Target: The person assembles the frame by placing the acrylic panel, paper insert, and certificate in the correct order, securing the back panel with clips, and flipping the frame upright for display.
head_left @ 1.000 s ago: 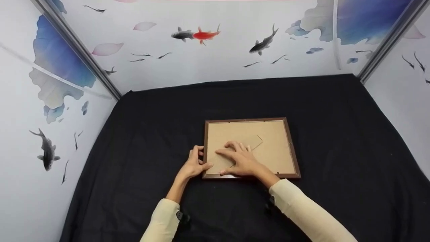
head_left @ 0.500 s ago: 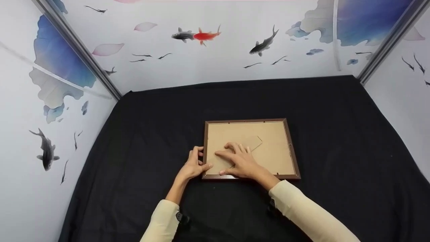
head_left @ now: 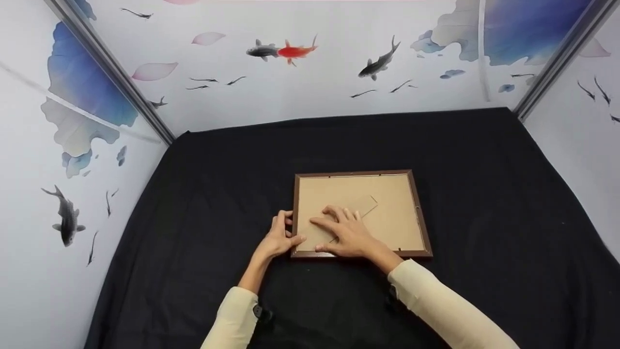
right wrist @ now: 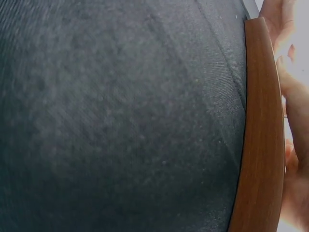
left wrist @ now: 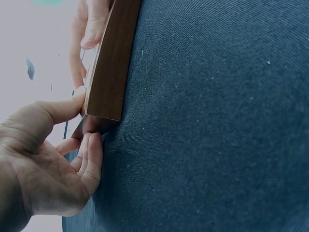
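A brown wooden picture frame (head_left: 421, 218) lies back side up, showing its tan backing board (head_left: 395, 218). A folded stand flap (head_left: 362, 203) runs diagonally across the board, partly covered by a hand. At the near left corner, my left hand (head_left: 277, 238) grips the frame, thumb on the top edge and fingers against the outer side; the left wrist view shows the wooden corner (left wrist: 107, 92) between them. My right hand (head_left: 348, 235) rests over the backing with its fingers spread and slightly bent, thumb close to the near edge. What lies under its palm is hidden.
Black cloth (head_left: 218, 194) covers the table around the frame. White panels (head_left: 329, 97) painted with fish and leaves stand at the back and both sides, joined by grey metal posts (head_left: 116, 72).
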A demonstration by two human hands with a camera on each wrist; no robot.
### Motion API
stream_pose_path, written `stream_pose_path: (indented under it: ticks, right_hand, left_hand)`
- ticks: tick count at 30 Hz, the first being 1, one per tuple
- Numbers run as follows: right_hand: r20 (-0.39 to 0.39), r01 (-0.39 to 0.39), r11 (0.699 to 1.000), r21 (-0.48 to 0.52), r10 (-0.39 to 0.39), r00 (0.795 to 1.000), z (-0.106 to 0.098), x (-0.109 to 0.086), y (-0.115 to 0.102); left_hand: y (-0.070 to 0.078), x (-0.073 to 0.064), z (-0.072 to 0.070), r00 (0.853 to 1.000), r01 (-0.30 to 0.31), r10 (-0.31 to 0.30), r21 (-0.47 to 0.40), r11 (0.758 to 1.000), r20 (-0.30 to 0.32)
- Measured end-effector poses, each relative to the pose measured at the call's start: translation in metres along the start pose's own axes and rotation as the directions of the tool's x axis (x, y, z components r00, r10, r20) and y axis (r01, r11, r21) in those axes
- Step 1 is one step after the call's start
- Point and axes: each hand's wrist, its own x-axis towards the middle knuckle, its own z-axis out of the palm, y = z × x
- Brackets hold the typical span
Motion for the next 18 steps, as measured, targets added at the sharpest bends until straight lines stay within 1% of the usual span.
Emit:
stream_pose_path:
  ticks: [5,7,14,18]
  right_hand:
    - [-0.015,-0.006,1.000,-0.008,0.006,1.000,0.0002,0.0022,-0.0008]
    - [-0.021,0.001,1.000,-0.007,-0.001,1.000,0.0002,0.0024,-0.0014]
    - [-0.036,0.005,1.000,0.000,-0.005,0.999,0.0007,0.0020,-0.0028]
    - [-0.052,0.006,1.000,-0.008,-0.007,0.999,0.0009,-0.0001,-0.0023]
  left_hand:
    - [0.0009,0.0012,-0.0011,1.000,0.014,-0.013,-0.021,1.000,0.009]
    - [0.0006,0.0011,-0.0012,1.000,0.008,-0.007,-0.022,1.000,0.007]
    - [-0.0007,-0.0002,0.0002,1.000,0.025,-0.025,-0.022,0.999,0.001]
    - [-0.0006,0.0002,0.0015,1.000,0.008,-0.008,-0.019,1.000,-0.001]
